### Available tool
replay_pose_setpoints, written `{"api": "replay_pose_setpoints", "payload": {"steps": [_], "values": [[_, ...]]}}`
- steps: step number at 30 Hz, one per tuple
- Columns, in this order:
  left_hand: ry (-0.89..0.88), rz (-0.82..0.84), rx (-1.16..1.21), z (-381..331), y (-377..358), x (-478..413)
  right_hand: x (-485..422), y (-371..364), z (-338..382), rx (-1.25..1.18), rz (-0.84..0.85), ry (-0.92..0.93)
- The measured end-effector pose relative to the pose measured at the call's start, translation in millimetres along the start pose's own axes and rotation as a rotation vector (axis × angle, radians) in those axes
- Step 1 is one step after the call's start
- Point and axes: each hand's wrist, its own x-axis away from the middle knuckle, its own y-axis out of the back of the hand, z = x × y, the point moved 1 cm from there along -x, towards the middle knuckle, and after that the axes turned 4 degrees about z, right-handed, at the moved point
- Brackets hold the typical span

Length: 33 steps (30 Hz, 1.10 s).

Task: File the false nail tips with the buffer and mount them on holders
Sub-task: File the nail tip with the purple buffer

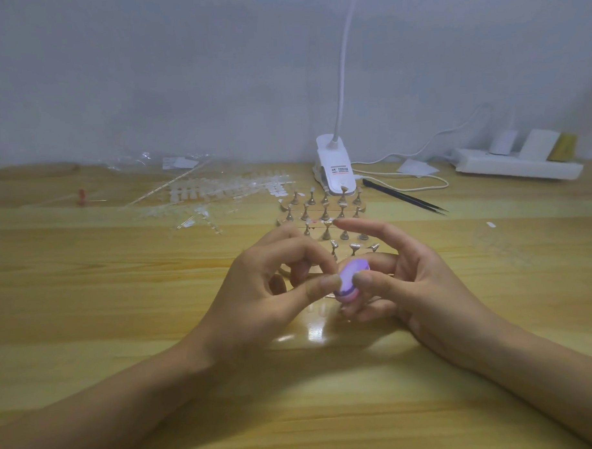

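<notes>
Judged step: filing 1 tip against the buffer (350, 272), with mounting yet to come. To do it well, keep the right hand (410, 274) as the anchor: grip closed on the block, thumb on the near edge, lower fingers curled beneath, forefinger lifted clear above. Work from the left hand (270, 282), grip pinched shut at the buffer's left edge between thumb and bent forefinger, probably on a clear tip, though too small and see-through to make out here. Use short, light strokes in 1 direction along the tip's edge. Press softly, to avoid bending the thin plastic or flicking it away. Turn the tip, not the block, to round both corners evenly. Keep both wrists low near the surface (121, 270) for steadiness, and stay short of the holders (324, 211) just behind the fingers, easy to knock over.

Buffer at the centre of the frame, raised off the surface between both thumbs. Small oval block, lilac on its top face, pink layer below, brightly lit, top face tilted toward the camera. Holders: rows of small metal pegs with flared tops on a clear base, just above centre. Spare nail tips (219, 190): clear and milky, joined in rows, scattered toward the upper left of centre, well apart from the hands.
</notes>
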Motion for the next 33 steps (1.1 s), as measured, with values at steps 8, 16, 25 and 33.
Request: {"api": "replay_pose_setpoints", "payload": {"steps": [8, 16, 25, 33], "values": [[0.014, -0.001, -0.032, -0.3, 0.3, -1.3, 2.3, -1.7, -0.5, 0.028, -0.012, 0.017], [0.016, -0.015, -0.034, 0.6, 0.3, -1.6, 2.8, -5.9, 1.0, 0.045, 0.031, -0.001], [0.007, -0.015, -0.042, 0.2, 0.3, -1.5, 4.2, -6.0, 1.7, 0.060, -0.001, 0.011], [0.009, -0.009, -0.038, 0.8, 0.8, -1.0, 4.0, -5.8, 1.8, 0.074, 0.017, 0.029]]}}
